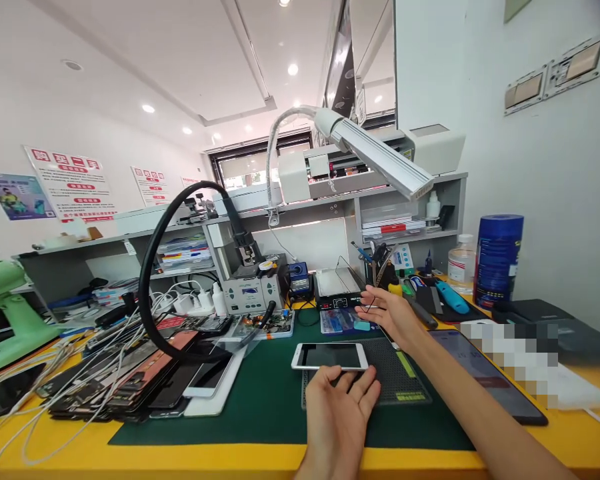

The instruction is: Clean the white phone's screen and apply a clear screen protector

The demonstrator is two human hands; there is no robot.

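Left fingers (pixel 366 390) grasping white-bordered phone (pixel 330 356), dark screen upward, hold of right fingers (pixel 379 298) unclear

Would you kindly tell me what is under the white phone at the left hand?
Below the white phone, a green mat and a dark textured mat show around its edges. Its underside and whatever it directly covers are hidden.
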